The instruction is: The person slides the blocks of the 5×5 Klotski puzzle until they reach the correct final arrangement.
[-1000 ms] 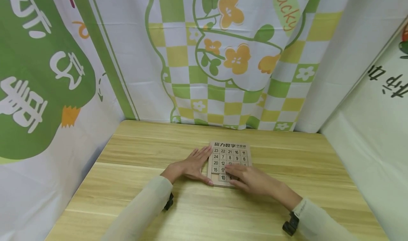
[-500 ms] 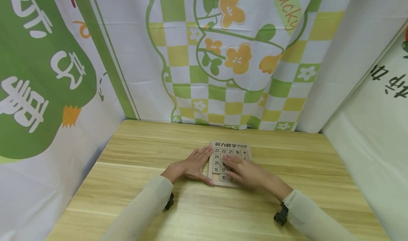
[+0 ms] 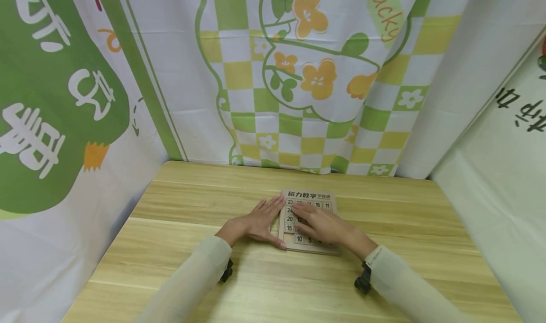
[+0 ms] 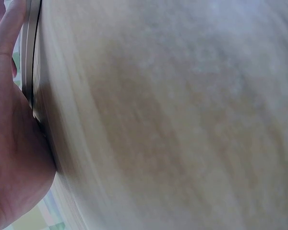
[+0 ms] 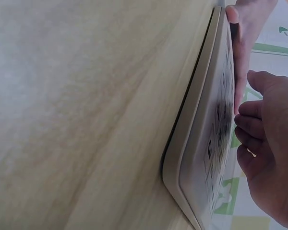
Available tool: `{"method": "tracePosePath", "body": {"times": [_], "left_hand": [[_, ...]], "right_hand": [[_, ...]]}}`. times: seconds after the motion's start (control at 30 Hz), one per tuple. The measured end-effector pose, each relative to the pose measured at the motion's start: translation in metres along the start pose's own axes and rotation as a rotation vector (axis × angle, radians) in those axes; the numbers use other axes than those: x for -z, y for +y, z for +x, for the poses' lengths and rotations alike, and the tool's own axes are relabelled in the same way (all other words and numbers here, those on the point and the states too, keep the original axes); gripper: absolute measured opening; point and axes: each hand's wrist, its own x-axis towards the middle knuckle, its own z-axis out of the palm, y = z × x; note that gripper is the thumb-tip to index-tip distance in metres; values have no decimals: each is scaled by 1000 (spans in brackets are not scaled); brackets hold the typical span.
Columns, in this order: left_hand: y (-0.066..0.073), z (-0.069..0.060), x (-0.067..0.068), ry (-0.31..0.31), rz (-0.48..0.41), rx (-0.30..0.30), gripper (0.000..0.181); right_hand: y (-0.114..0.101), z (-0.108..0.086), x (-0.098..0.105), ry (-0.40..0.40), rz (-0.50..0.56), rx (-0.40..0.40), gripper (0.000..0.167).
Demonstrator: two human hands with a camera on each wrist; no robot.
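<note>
A wooden number sliding puzzle [image 3: 307,195] lies flat on the table, its title strip at the far side. Numbered tiles fill most of the board, with a gap in the near left corner. My left hand [image 3: 260,223] rests along its left edge, fingers stretched toward the far corner and thumb at the near one. Over the middle tiles is my right hand [image 3: 322,223], its fingertips near the tiles 23 and 24, hiding several others. In the right wrist view, the fingers of the right hand [image 5: 273,139] bend loosely above the board; contact is hard to tell.
The wood-grain table [image 3: 204,195] extends around the puzzle on all sides. Behind it hangs a checked, flowered curtain [image 3: 315,138], and printed white cloth [image 3: 490,171] closes off the right side.
My right hand has moved leftward and toward the far side across the tiles, uncovering the near row. My left hand stays at the board's edge. The corner gap looks the same.
</note>
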Motion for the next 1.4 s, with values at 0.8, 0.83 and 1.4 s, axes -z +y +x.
{"method": "tracePosePath", "body": {"times": [0.8, 0.83, 1.4], "left_hand": [[-5, 0, -4, 11, -65, -19, 141], [-4, 0, -4, 10, -54, -16, 141], [-6, 1, -5, 16, -57, -26, 141]], "right_hand": [[-15, -2, -12, -8, -46, -13, 60], [-16, -4, -12, -8, -49, -13, 60], [-19, -11, -11, 28, -7, 12, 55]]}}
